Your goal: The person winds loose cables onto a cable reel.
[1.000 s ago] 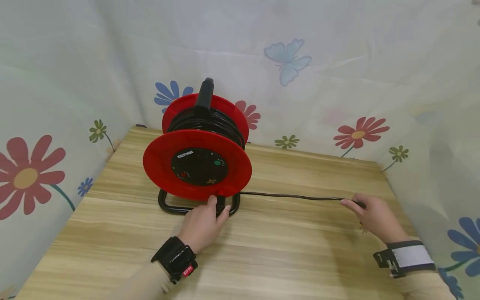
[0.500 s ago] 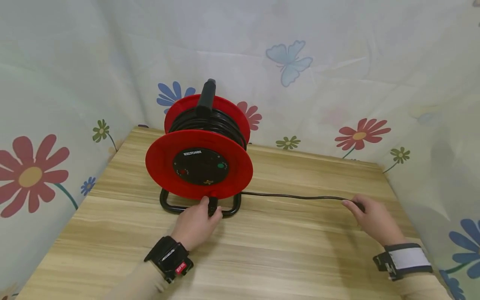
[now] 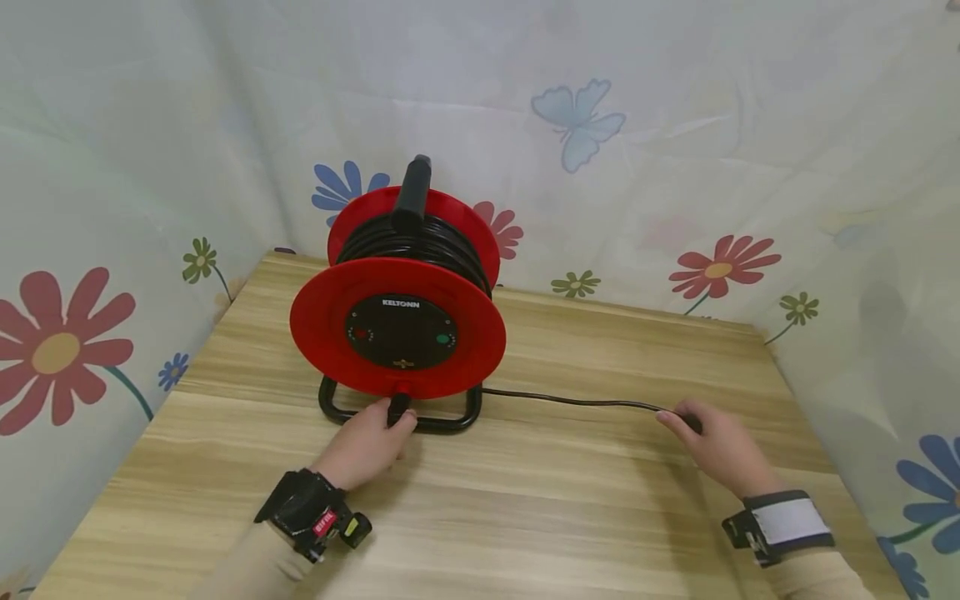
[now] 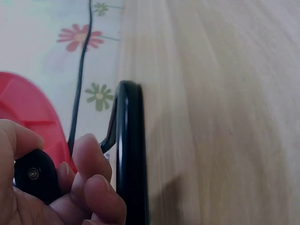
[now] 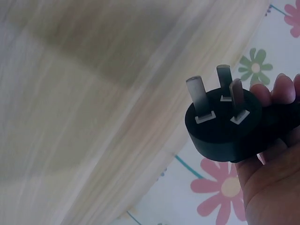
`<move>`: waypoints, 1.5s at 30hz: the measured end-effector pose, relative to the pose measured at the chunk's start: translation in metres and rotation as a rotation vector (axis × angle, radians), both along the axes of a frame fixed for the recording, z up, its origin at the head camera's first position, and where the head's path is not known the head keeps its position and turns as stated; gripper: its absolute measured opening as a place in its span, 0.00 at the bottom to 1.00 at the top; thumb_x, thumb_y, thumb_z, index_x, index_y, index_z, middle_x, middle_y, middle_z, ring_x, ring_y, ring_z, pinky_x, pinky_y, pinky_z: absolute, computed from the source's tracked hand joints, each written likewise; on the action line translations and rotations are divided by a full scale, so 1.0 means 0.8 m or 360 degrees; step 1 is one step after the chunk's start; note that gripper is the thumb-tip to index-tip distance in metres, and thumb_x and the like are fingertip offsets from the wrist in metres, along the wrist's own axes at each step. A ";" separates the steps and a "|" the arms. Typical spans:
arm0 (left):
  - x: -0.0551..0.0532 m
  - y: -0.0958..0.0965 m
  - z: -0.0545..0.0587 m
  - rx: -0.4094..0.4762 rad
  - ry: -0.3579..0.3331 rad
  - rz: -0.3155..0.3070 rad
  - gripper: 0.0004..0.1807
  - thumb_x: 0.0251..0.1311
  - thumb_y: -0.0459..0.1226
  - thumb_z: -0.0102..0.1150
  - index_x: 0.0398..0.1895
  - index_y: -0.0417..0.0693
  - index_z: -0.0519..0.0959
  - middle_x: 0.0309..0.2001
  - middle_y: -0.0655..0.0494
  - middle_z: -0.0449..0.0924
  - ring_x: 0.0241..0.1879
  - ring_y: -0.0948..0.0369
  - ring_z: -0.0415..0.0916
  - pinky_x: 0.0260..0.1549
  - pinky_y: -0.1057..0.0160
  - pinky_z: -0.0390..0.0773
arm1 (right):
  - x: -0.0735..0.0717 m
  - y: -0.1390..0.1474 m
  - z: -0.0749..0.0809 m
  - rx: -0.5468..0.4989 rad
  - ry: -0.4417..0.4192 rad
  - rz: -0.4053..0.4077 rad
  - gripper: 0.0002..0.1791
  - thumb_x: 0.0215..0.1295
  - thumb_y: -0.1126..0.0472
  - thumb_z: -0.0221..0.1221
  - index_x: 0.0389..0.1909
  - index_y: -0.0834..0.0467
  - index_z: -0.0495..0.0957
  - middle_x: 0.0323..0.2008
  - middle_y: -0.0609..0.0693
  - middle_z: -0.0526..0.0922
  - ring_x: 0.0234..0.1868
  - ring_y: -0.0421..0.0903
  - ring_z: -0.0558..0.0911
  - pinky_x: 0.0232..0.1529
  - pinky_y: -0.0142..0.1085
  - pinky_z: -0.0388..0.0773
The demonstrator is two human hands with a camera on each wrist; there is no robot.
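Note:
A red cable reel (image 3: 318, 333) with black cable wound on its drum stands on a black tubular frame (image 3: 450, 426), left of middle in the head view. At the bottom of its front disc, my left hand (image 3: 367, 446) grips the black crank knob (image 3: 399, 407); the left wrist view shows the knob's round end (image 4: 33, 173) between thumb and fingers. From the reel a thin black cable (image 3: 570, 401) runs right, lifted off the table near my right hand (image 3: 723, 450). That hand holds the black three-pin plug (image 5: 222, 124) by its body, metal pins exposed.
The wooden table (image 3: 540, 500) fills the lower part of the head view. Flower-printed curtain (image 3: 675, 150) surrounds it at the back and both sides. A black carrying grip (image 3: 412, 196) rises above the reel's drum.
The reel's disc has turned clockwise, bringing its lettering level. My left hand has moved left with the knob. My right hand has come left and slightly nearer to me with the plug.

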State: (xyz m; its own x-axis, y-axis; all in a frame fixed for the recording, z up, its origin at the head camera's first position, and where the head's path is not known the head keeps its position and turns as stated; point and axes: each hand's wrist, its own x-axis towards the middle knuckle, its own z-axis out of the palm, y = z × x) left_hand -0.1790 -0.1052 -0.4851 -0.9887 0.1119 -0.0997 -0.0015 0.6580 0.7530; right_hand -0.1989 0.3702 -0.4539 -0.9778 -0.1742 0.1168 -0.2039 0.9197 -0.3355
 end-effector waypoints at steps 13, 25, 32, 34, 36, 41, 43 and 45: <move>0.011 -0.043 0.021 0.0110 -0.0061 0.0016 0.19 0.68 0.48 0.46 0.30 0.42 0.76 0.19 0.54 0.77 0.15 0.60 0.64 0.17 0.64 0.62 | -0.008 -0.044 -0.007 -0.0013 -0.0035 0.0053 0.23 0.65 0.38 0.51 0.29 0.55 0.74 0.19 0.47 0.69 0.18 0.42 0.66 0.18 0.35 0.63; 0.017 -0.067 0.033 0.0127 -0.0101 0.0132 0.21 0.68 0.52 0.45 0.35 0.41 0.73 0.22 0.52 0.75 0.15 0.60 0.60 0.15 0.65 0.59 | -0.007 -0.069 -0.008 -0.0013 -0.0022 0.0120 0.22 0.65 0.39 0.53 0.27 0.54 0.73 0.17 0.46 0.68 0.17 0.40 0.65 0.18 0.34 0.62; 0.021 -0.077 0.042 0.0201 0.0017 0.0188 0.21 0.69 0.50 0.45 0.35 0.41 0.74 0.22 0.51 0.75 0.17 0.59 0.60 0.16 0.65 0.59 | -0.009 -0.081 -0.009 -0.0032 -0.0043 0.0146 0.23 0.63 0.36 0.52 0.25 0.51 0.72 0.16 0.44 0.67 0.16 0.39 0.65 0.17 0.34 0.62; 0.022 -0.078 0.043 0.0236 0.0045 0.0222 0.21 0.69 0.51 0.44 0.36 0.41 0.74 0.22 0.51 0.74 0.17 0.58 0.61 0.16 0.64 0.59 | -0.010 -0.085 -0.009 -0.0039 -0.0066 0.0146 0.22 0.63 0.36 0.53 0.25 0.51 0.72 0.16 0.44 0.67 0.17 0.40 0.65 0.17 0.34 0.62; 0.022 -0.078 0.044 0.0299 0.0057 0.0257 0.21 0.69 0.51 0.44 0.37 0.40 0.74 0.22 0.51 0.73 0.18 0.58 0.62 0.16 0.64 0.60 | -0.011 -0.090 -0.009 -0.0045 -0.0084 0.0141 0.22 0.63 0.36 0.53 0.26 0.51 0.72 0.17 0.44 0.67 0.17 0.40 0.66 0.17 0.34 0.63; 0.026 -0.076 0.046 0.0469 0.0101 0.0393 0.25 0.68 0.54 0.44 0.31 0.40 0.71 0.22 0.51 0.71 0.20 0.56 0.62 0.18 0.63 0.60 | -0.016 -0.102 -0.010 -0.0069 -0.0111 0.0154 0.22 0.64 0.36 0.52 0.27 0.51 0.72 0.17 0.44 0.67 0.17 0.40 0.66 0.17 0.34 0.62; 0.027 -0.076 0.048 0.0531 0.0137 0.0445 0.26 0.68 0.56 0.44 0.28 0.40 0.70 0.21 0.53 0.70 0.21 0.55 0.64 0.19 0.63 0.61 | -0.018 -0.107 -0.011 -0.0080 -0.0114 0.0166 0.23 0.63 0.34 0.51 0.27 0.50 0.72 0.17 0.44 0.67 0.17 0.40 0.66 0.17 0.34 0.63; 0.028 -0.076 0.050 0.0612 0.0178 0.0495 0.27 0.67 0.56 0.45 0.27 0.40 0.70 0.19 0.55 0.68 0.21 0.56 0.64 0.21 0.62 0.61 | -0.019 -0.111 -0.011 -0.0089 -0.0100 0.0176 0.24 0.63 0.33 0.50 0.26 0.50 0.72 0.17 0.44 0.68 0.17 0.40 0.66 0.17 0.34 0.63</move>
